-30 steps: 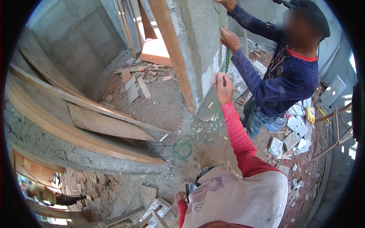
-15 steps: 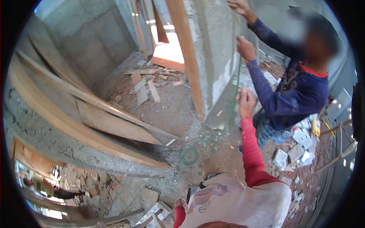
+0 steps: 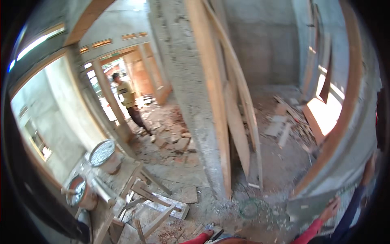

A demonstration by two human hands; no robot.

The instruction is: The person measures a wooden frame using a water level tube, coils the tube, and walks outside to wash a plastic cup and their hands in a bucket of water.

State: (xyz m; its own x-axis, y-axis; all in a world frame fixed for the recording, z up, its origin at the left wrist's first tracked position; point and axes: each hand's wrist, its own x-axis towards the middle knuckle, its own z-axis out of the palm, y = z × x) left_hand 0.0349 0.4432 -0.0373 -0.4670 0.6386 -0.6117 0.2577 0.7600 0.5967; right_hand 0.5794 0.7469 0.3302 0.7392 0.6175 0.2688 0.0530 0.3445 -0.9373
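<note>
My right hand (image 3: 331, 209), in a red sleeve, is raised at the lower right beside the wall's lower edge. Its fingers are pinched together; a thin green hose ran past its fingertips a moment before and is hard to see there now. A loose coil of the green hose (image 3: 249, 208) lies on the ground to the left of this hand. My left hand (image 3: 209, 233) is low at the bottom centre, its fingers curled near a small greyish thing (image 3: 210, 226) whose kind I cannot make out. A co-worker's hand (image 3: 369, 167) and dark blue sleeve show at the right rim.
Long boards (image 3: 239, 101) lean on a rough concrete pillar (image 3: 185, 89). Two buckets of wet mortar, one (image 3: 103, 156) farther back, stand on a wooden bench at left. Rubble (image 3: 170, 140) covers the floor near a standing person (image 3: 126, 95). Planks (image 3: 288, 126) lie in the room beyond.
My view has swung left, so the co-worker and the wall have slid to the right rim. The bench and buckets have come into view; my right hand now shows lower right.
</note>
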